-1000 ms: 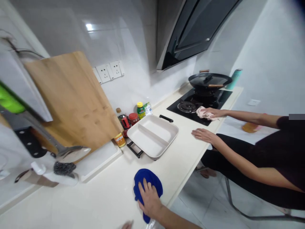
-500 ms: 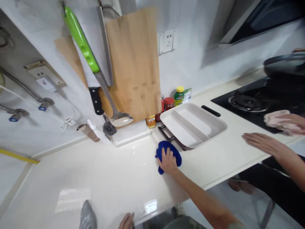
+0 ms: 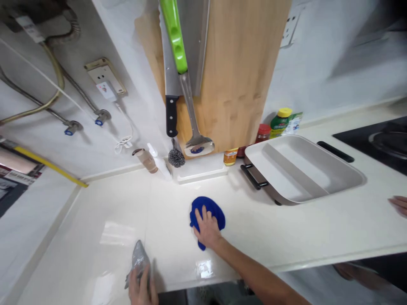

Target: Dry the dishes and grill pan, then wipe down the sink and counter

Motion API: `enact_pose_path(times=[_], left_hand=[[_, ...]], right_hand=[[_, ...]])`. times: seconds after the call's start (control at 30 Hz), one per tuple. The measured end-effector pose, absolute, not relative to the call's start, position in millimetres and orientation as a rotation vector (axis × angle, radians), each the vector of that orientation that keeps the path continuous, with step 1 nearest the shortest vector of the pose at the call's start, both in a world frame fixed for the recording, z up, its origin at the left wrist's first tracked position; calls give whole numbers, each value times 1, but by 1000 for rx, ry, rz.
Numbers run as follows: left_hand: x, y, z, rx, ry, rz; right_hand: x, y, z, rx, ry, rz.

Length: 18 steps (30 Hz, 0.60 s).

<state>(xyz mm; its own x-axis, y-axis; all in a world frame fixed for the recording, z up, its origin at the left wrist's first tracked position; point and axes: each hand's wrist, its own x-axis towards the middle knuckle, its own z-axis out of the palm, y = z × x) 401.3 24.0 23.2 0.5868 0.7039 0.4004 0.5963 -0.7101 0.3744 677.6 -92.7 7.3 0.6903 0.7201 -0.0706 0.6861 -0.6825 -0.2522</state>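
My right hand (image 3: pixel 207 228) presses down on a crumpled blue cloth (image 3: pixel 212 206) on the white counter, fingers bent and somewhat spread over it. At the near edge, my left hand (image 3: pixel 143 288) is on a grey, shiny, plastic-like bundle (image 3: pixel 139 254) with a pointed top; its fingers curl over the lower part. What the bundle contains cannot be seen. To the right of the cloth and apart from it stands a pale, two-compartment electric pan (image 3: pixel 282 169) with black handles.
Against the wall hang a cutting board (image 3: pixel 235 76), a knife (image 3: pixel 171 114), a green-handled ladle (image 3: pixel 190 101) and a steel scrubber (image 3: pixel 176 157). Condiment jars (image 3: pixel 280 122) stand behind the pan. A black stove (image 3: pixel 381 137) is at the right, and another person's hand (image 3: pixel 399 204) shows there.
My right hand has slid the blue cloth left, away from the pan. My left hand has moved onto the grey bundle. The view has turned left, and most of the other person is out of frame.
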Motion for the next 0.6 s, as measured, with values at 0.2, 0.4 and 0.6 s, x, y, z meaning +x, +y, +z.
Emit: enact_pose_path(times=[0.2,0.4,0.6], left_hand=[[392,61,18,2667,1526,530],[388,62,3,2539,1336,580],[329,55,-5,2163,1522,659]], right_hand=[[627,-126,-9,-2291,-1639,288],[711,-176,-33,-2635,-1254,-38],[717,-100,-17,-2947,-918,-200]])
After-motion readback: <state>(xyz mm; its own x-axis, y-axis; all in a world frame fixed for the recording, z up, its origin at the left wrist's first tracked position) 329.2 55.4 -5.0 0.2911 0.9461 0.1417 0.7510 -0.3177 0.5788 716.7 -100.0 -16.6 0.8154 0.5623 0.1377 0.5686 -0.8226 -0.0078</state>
